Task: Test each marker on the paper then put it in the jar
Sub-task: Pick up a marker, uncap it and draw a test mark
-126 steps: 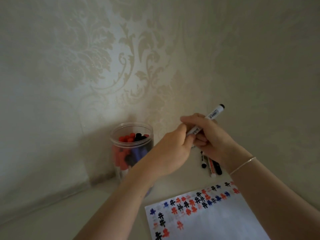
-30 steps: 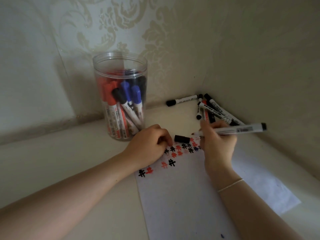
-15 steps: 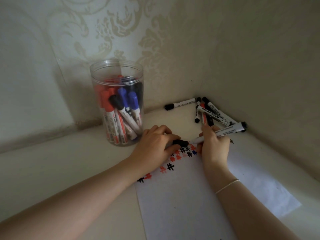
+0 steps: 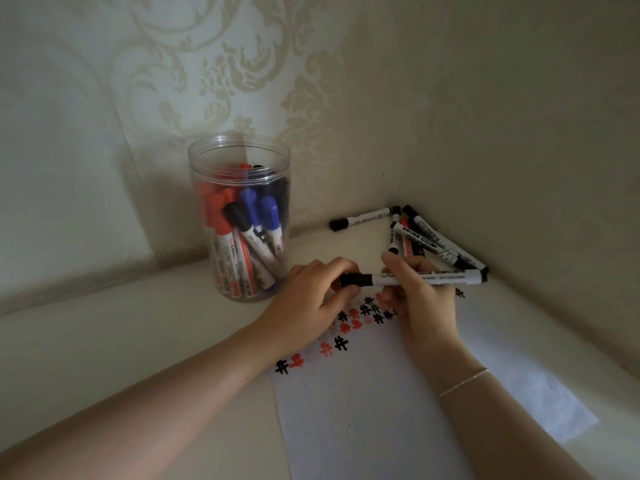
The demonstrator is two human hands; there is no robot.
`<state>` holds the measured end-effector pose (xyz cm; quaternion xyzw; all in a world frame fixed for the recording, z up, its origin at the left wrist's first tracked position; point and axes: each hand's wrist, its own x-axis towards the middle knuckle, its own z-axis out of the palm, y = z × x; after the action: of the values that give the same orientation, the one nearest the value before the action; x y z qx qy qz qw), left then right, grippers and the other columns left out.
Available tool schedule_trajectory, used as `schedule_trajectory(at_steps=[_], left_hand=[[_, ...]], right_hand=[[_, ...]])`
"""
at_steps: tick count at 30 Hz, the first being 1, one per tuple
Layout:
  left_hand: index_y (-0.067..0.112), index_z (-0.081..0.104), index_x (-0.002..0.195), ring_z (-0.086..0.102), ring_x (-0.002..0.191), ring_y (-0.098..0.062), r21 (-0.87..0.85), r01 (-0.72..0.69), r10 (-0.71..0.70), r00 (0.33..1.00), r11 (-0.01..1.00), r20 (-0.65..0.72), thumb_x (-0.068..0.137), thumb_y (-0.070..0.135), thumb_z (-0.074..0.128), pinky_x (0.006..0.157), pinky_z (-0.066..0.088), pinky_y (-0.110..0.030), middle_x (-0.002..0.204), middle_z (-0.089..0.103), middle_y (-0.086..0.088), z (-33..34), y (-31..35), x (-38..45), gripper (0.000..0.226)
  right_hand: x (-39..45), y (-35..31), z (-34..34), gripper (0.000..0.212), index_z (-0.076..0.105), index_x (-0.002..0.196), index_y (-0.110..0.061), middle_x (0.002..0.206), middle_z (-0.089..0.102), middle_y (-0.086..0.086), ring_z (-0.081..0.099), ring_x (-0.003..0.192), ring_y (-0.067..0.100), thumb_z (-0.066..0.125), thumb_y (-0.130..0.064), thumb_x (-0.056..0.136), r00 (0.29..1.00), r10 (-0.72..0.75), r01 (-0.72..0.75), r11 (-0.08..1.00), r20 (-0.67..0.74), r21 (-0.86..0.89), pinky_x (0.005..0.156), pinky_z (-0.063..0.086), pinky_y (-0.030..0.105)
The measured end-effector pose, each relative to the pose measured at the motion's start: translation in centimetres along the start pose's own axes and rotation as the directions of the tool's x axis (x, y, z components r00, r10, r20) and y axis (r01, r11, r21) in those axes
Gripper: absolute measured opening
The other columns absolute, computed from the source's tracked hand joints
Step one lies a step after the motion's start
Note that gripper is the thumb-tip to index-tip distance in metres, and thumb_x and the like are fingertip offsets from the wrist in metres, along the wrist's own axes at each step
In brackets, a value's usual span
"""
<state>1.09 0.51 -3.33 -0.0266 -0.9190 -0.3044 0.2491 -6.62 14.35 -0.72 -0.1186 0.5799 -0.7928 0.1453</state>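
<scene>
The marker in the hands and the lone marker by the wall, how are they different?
The held marker is off the table, gripped by the right hand, with the left hand pinching its black cap. The lone marker lies flat on the table, untouched. The held marker hangs above the paper; the lone marker lies off it, close to the wall. Both have white barrels and black caps.
</scene>
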Motion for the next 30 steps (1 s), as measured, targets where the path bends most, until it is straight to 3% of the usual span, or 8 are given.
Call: schedule_trajectory(at_steps=[3,6,10,15,19,23,26,30], left_hand=[[0.022,0.055,0.109,0.055,0.066,-0.013,-0.114,0.059,-0.065,0.997,0.992,-0.046,0.097,0.03,0.047,0.061,0.045,-0.034,0.078,0.059,0.002,-0.5,0.4,0.0,0.016],[0.019,0.058,0.103,0.052,0.063,-0.013,-0.25,0.149,-0.156,0.988,0.957,-0.006,0.1,0.027,0.044,0.06,0.041,-0.025,0.075,0.058,-0.003,-1.1,0.7,0.0,0.017],[0.011,0.06,0.087,0.039,0.053,-0.004,-0.392,0.261,-0.268,0.963,0.882,0.038,0.099,0.031,0.043,0.053,0.032,-0.016,0.058,0.042,0.008,-1.4,0.2,0.1,0.028],[0.023,0.063,0.061,0.029,0.043,-0.011,-0.49,0.334,-0.337,0.938,0.805,0.084,0.088,0.054,0.041,0.048,0.028,-0.02,0.047,0.032,0.003,-1.8,-0.1,0.3,0.046],[0.02,0.059,0.051,0.032,0.043,-0.015,-0.463,0.365,-0.353,0.928,0.808,0.116,0.089,0.052,0.045,0.054,0.035,-0.024,0.046,0.033,-0.002,-1.8,-0.1,0.3,0.052],[-0.004,0.051,0.058,0.035,0.046,-0.019,-0.448,0.355,-0.345,0.932,0.82,0.107,0.09,0.05,0.046,0.054,0.036,-0.021,0.048,0.037,-0.006,-2.1,0.0,0.3,0.062],[-0.001,0.052,0.058,0.039,0.048,-0.02,-0.448,0.357,-0.344,0.932,0.82,0.113,0.091,0.048,0.047,0.057,0.04,-0.027,0.052,0.041,-0.01,-2.1,0.0,0.3,0.059],[-0.004,0.051,0.062,0.042,0.051,-0.021,-0.448,0.364,-0.347,0.93,0.817,0.121,0.093,0.047,0.046,0.061,0.043,-0.027,0.055,0.044,-0.011,-2.1,0.4,0.3,0.059]], right_hand=[[-0.1,-0.3,-0.1,0.029,0.059,0.072,-0.004,0.067,0.063,0.013,0.062,0.053,0.021,0.065,-0.031,0.079,0.981,0.109,-0.145,0.962,0.164,0.23,0.054,0.055,0.029],[-0.2,-0.4,0.0,0.039,0.061,0.068,-0.003,0.068,0.066,0.017,0.064,0.058,0.027,0.052,-0.033,0.092,0.965,0.153,-0.215,0.926,0.213,0.31,0.058,0.057,0.034],[-0.4,0.2,0.8,0.021,0.052,0.077,-0.004,0.061,0.058,0.015,0.055,0.045,0.026,0.045,-0.013,0.095,0.972,0.108,-0.146,0.973,0.208,0.179,0.046,0.048,0.031],[-1.4,0.8,1.4,0.035,0.051,0.068,0.002,0.045,0.047,0.011,0.036,0.034,0.022,0.038,-0.012,0.097,0.975,-0.047,0.077,0.988,0.219,-0.131,0.035,0.029,0.022],[-2.2,1.3,1.6,0.042,0.049,0.062,0.001,0.042,0.04,-0.003,0.035,0.035,0.005,0.044,-0.02,0.098,0.986,-0.075,0.112,0.957,0.147,-0.267,0.038,0.029,0.017],[-2.4,1.9,1.9,0.035,0.052,0.06,-0.012,0.049,0.05,-0.005,0.046,0.043,0.003,0.052,-0.013,0.094,0.979,-0.137,0.174,0.949,0.153,-0.262,0.044,0.038,0.013],[-2.4,2.4,1.6,0.033,0.052,0.062,-0.023,0.055,0.052,-0.009,0.049,0.049,0.001,0.054,-0.021,0.095,0.963,-0.174,0.248,0.874,0.208,-0.417,0.05,0.039,0.01],[-2.5,1.8,1.8,0.04,0.047,0.055,-0.009,0.052,0.047,-0.005,0.045,0.043,0.013,0.055,-0.014,0.094,0.962,-0.199,0.253,0.907,0.187,-0.337,0.047,0.037,0.012]])
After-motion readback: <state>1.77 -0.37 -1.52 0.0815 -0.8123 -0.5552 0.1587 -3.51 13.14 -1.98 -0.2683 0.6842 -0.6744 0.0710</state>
